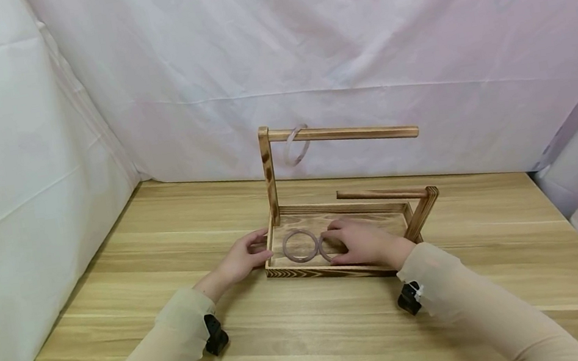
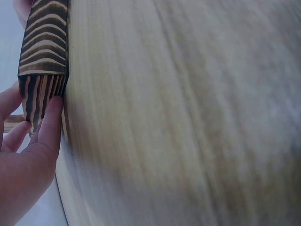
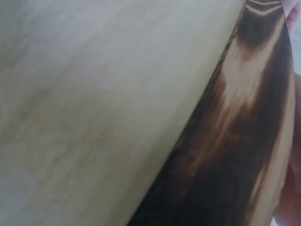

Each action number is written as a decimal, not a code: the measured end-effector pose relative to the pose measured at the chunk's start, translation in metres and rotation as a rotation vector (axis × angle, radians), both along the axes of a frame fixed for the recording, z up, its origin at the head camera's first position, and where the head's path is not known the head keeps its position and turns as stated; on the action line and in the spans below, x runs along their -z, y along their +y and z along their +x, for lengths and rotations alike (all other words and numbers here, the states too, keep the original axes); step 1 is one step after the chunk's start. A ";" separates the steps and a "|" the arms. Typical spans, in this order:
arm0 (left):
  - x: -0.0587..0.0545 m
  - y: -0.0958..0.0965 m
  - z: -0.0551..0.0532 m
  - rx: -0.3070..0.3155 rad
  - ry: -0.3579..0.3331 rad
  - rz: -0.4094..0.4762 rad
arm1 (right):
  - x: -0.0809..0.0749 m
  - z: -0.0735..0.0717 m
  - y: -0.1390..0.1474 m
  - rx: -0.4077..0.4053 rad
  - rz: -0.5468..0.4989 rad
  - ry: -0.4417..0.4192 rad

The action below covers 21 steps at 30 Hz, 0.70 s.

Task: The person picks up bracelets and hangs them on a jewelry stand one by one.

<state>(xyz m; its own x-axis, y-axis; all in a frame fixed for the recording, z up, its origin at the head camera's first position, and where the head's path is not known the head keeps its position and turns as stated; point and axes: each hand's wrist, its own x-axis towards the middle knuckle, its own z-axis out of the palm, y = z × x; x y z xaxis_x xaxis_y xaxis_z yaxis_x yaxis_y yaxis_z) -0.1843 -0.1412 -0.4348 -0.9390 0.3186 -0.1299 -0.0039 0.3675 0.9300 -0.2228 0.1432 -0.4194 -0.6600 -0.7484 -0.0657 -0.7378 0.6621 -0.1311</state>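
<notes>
Watching from my end, I see the right hand [image 1: 361,241] with fingers curled, pinching the right ring [image 1: 321,250] inside the wooden tray [image 1: 313,272]. Just to its left, the left ring [image 1: 285,251] lies flat on the tray's floor. The left hand [image 1: 239,258] rests its parted, relaxed fingers against the tray's left end, thumb nearest me. A hanging ring [image 1: 287,148] loops the far bar [image 1: 360,131], near its left post.
</notes>
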 end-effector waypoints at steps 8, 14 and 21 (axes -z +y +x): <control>-0.002 0.000 0.000 -0.002 0.006 -0.012 | -0.004 -0.001 -0.005 0.011 -0.011 -0.015; -0.001 0.000 0.000 0.004 0.009 -0.013 | -0.001 -0.003 -0.006 0.023 -0.020 -0.031; -0.002 -0.001 0.001 -0.009 -0.015 -0.014 | -0.002 -0.002 -0.003 0.016 -0.061 -0.053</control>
